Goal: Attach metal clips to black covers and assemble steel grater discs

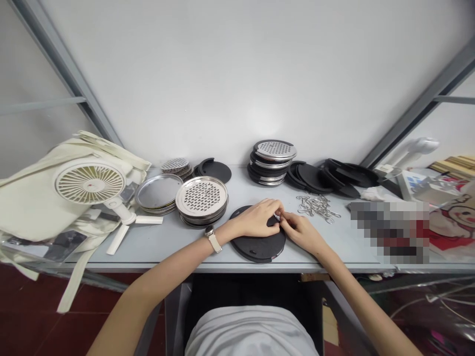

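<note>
A round black plastic disc lies flat near the front edge of the table. Over its upper part curls my left hand, thumb and fingers bent and pressing on the disc. My right hand is closed at the disc's right rim, its fingertips meeting those of the left. A small shiny metal piece shows between the fingertips; its shape is mostly hidden. Beyond the right hand lies a loose heap of bent wire clips.
Left of the disc stand a stack of metal grater discs and a stack of plain metal discs. Behind are stacked black-rimmed graters and black discs. A white fan and cream bag sit far left.
</note>
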### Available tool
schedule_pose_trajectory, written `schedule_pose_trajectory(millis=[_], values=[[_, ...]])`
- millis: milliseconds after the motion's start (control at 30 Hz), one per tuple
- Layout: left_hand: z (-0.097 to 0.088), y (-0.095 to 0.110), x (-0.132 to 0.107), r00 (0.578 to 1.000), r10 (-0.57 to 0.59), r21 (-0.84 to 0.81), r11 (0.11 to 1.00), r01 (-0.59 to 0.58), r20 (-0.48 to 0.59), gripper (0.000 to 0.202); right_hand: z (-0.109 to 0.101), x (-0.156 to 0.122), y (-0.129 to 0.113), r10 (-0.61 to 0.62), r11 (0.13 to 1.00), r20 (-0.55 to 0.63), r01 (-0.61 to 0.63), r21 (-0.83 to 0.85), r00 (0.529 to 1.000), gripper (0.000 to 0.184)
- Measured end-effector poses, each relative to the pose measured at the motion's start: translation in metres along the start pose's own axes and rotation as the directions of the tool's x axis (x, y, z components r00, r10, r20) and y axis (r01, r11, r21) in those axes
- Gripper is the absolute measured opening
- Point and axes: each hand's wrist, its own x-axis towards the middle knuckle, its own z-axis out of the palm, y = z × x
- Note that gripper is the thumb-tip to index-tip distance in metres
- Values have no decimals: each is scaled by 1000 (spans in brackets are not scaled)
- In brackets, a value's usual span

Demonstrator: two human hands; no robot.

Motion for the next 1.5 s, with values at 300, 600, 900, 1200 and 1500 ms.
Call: schedule_pose_trajectory(millis=[300,600,900,1200,1500], values=[[0,-1,0,1000,9,14,1000,-9,-20,25,1,-1,1,3,999,11,-4,45,1000,26],[1,0,-1,999,-26,5,1000,26,-24,23,2,0,1,21,995,7,-22,98,1000,24],[1,0,-1,1000,-20,-15,1000,19,-20,26,2,0,4,17,997,0,-17,69,1000,28],[1,0,-2,1000,-19,-80,997,18,-10,27,1,0,3,15,998,9,-15,56,1000,30],[0,0,-1,999,-49,-164,985,49,2,30,1,0,2,12,997,17,-13,75,1000,30]])
